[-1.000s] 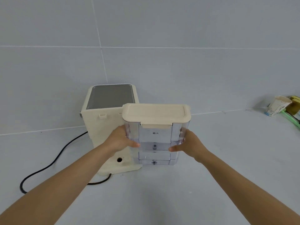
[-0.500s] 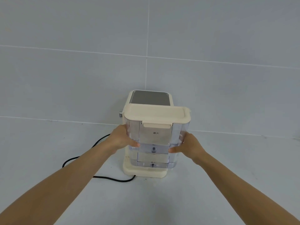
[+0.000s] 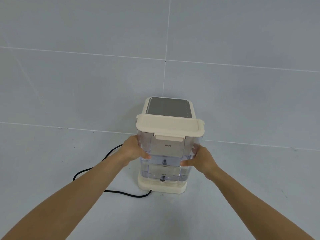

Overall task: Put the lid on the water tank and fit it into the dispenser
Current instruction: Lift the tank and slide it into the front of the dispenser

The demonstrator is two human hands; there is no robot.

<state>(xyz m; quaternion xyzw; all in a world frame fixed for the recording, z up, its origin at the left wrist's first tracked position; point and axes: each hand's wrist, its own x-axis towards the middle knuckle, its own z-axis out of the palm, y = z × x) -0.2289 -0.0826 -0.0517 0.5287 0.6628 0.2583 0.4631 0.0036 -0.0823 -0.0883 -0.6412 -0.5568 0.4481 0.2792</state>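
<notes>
Two bare arms reach up from the bottom corners of the frame to the middle. The left hand (image 3: pixel 133 149) is wrapped on the left side of the clear water tank (image 3: pixel 165 160), thumb on the front. The right hand (image 3: pixel 201 159) grips the right side the same way. The tank stands upright in the middle of the frame, on the cream base of the dispenser (image 3: pixel 168 108). The cream lid (image 3: pixel 170 125) sits on top of the tank. A black cord (image 3: pixel 110 190) curls on the gray floor at the left. Behind is a gray tiled wall (image 3: pixel 86 75).
</notes>
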